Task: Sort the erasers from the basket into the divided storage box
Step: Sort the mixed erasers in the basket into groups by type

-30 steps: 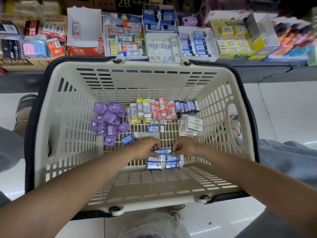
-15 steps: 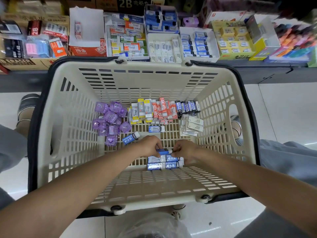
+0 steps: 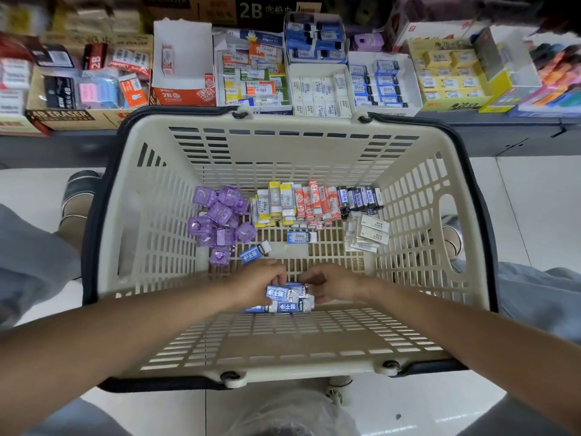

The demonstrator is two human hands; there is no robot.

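The left hand (image 3: 261, 286) curls its grip round blue-and-white erasers (image 3: 283, 294) at the near end of the basket (image 3: 220, 344) floor. The right hand (image 3: 334, 283), fingers curled, touches the same cluster from the other side; whether it pinches one cannot be told. Two loose blue erasers (image 3: 254, 253) lie just beyond. Farther off sit purple cubes (image 3: 218, 220) and rows of wrapped erasers (image 3: 311, 204). Boxes of sorted erasers (image 3: 317, 86) stand on the shelf past the basket.

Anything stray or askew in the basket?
Two blue-sleeved erasers lie loose on the cream plastic basket floor: one skewed beside the purple cubes, one below the upright rows. Otherwise grouped by kind.
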